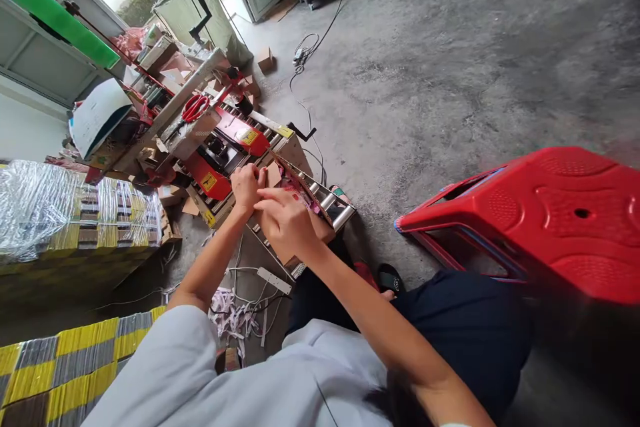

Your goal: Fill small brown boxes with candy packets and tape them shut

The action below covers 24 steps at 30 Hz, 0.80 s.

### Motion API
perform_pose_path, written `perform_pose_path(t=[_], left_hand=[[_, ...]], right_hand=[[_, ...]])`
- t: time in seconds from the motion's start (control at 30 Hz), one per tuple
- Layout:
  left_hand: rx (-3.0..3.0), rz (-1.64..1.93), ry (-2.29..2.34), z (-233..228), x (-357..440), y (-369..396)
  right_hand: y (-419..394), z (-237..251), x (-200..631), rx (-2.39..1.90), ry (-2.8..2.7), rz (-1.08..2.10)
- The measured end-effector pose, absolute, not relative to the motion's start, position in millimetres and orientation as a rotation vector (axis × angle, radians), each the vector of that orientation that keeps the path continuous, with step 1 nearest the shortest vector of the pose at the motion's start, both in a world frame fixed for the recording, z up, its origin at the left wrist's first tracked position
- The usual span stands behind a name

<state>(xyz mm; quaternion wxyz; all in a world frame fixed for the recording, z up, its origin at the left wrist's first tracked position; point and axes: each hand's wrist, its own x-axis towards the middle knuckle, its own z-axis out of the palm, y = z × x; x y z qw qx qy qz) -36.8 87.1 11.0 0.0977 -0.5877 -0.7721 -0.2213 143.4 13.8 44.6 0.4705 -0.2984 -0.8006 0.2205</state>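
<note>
An opened cardboard box [320,224] with pink and red contents [299,193] lies on the metal rollers [343,216] in front of me. At its far left corner is my left hand [246,187], fingers curled closed beside a raised flap [273,175]; what they grip, if anything, is hidden. My right hand [287,221] lies over the box's near left side. Its fingers are stretched toward my left hand, almost touching it, and the palm side is out of sight.
Beyond the box stands a taping machine with red guides [243,133], a black crank [301,131] and red-handled scissors [195,107] on top. A red plastic stool [565,213] is at right. Wrapped yellow-grey stacks [85,353] stand left; a power strip [274,280] and cables lie below.
</note>
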Motion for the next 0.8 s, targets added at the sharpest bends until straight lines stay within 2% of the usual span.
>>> perform_pose_path(t=[0.07, 0.13, 0.27, 0.4, 0.5, 0.67, 0.8], left_hand=[[-1.763, -0.646, -2.175, 11, -37, 87], [-1.850, -0.680, -2.043, 12, -35, 87], [-2.282, -0.729, -1.728, 14, -31, 89], [-2.539, -0.837, -1.564, 16, -27, 90], [-2.790, -0.766, -1.385, 19, -24, 91], [-2.982, -0.564, -1.278, 22, -14, 98], [-2.936, -0.627, -1.414, 18, -12, 101]], right_hand=[[-1, 58, 156, -0.816, -2.006, 0.375], [-7, 66, 168, -1.118, -2.001, 0.279], [3, 69, 181, -1.568, -2.113, 0.448], [13, 74, 186, -1.595, -2.181, 0.598], [14, 80, 193, -1.621, -2.181, 0.643], [9, 73, 193, -1.668, -2.188, 0.512], [-8, 50, 183, -1.476, -2.231, 0.386]])
